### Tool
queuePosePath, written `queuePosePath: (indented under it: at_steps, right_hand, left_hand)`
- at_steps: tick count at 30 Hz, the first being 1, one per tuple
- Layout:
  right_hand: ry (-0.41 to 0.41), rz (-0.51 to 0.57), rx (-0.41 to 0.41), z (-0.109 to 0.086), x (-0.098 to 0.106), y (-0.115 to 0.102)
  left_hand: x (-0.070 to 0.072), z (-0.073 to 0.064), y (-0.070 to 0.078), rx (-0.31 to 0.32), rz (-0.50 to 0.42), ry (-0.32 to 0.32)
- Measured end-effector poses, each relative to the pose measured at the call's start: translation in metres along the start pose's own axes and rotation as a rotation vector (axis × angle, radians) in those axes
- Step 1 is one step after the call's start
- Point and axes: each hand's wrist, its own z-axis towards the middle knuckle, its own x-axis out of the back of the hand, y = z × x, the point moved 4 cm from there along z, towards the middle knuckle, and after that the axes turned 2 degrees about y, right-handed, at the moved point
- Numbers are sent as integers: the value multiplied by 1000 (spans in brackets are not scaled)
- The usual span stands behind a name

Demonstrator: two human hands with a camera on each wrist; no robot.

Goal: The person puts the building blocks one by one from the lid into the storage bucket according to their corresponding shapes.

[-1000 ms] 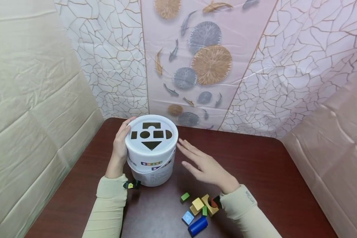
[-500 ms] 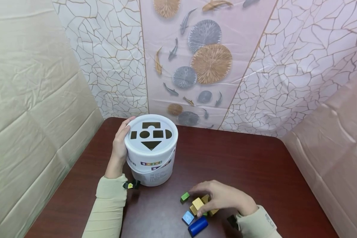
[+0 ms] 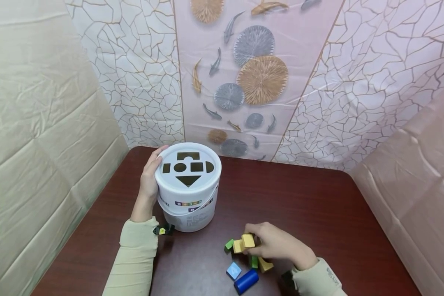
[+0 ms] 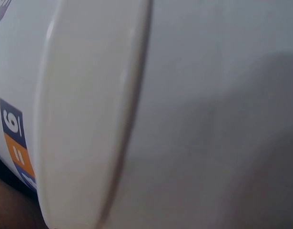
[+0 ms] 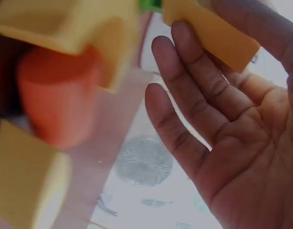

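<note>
My left hand [image 3: 149, 181] holds the left side of a white bucket [image 3: 192, 222], its fingers along the rim of the lid. The lid [image 3: 168, 177] has dark shaped holes, among them a triangle and a circle. In the left wrist view the bucket wall [image 4: 222, 114] fills most of the picture. Over the pile, my right hand [image 3: 277, 244] pinches a yellow block [image 3: 248, 241]; a second yellow block [image 3: 238, 246] touches it. The right wrist view shows a yellow block [image 5: 213, 38] against the fingers, with a blurred orange-red round block [image 5: 60, 95] to the left.
Near the right hand lie green blocks [image 3: 228, 245], a light blue cube [image 3: 233, 271], a dark blue cylinder [image 3: 246, 281] and a notched yellow block [image 3: 265, 265]. The dark red table [image 3: 318, 205] meets patterned cloth walls at its back edge.
My right hand has left the bucket's right side, come down to the blocks and taken hold of a yellow one. Two yellow blocks have shifted away from me. The left hand stays put.
</note>
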Motion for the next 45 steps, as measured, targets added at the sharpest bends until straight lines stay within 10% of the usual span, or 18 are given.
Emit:
queuePosePath:
  at_steps: [13,30,39,45]
  right_hand:
    - [418,134,362,31,47,-55]
    - [727,165,383,104,96,-101]
    - [624,-40,216,199,110,-100]
    - [505,-107,70,224,98,-84]
  left_hand:
    - [-2,1,-1,3,-2,-3]
    - [1,1,1,6,12,4]
    - [3,0,-3,22,5,-10]
    - [2,2,-1,7,13,-21]
